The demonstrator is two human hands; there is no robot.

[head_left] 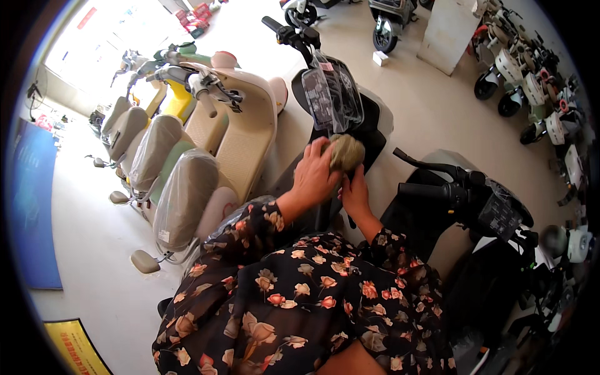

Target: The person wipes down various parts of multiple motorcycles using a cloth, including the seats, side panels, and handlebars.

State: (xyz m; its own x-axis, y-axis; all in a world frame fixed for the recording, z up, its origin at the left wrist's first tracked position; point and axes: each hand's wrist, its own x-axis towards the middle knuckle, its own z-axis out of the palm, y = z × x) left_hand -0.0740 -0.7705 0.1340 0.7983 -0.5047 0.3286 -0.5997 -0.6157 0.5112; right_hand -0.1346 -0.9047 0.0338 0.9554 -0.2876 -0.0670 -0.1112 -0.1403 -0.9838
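Note:
A bunched olive-green cloth (347,153) is between my two hands, over the front of a black electric scooter (372,119). My left hand (312,170) grips the cloth's left side, with its fingers curled over it. My right hand (357,194) is closed on the cloth's lower edge, thumb pointing up. Just beyond the cloth, clear plastic wrap (331,94) covers the scooter's dashboard. The black handlebar grip (272,25) sticks out at the far left of that scooter. My hands partly hide the scooter's middle.
Cream scooters with a plastic-wrapped seat (187,197) and a mirror (145,261) stand close on the left. Another black scooter's handlebar (431,194) is near my right arm. Beyond are a small white box (380,59), a pale pillar (447,37) and more parked scooters (509,72).

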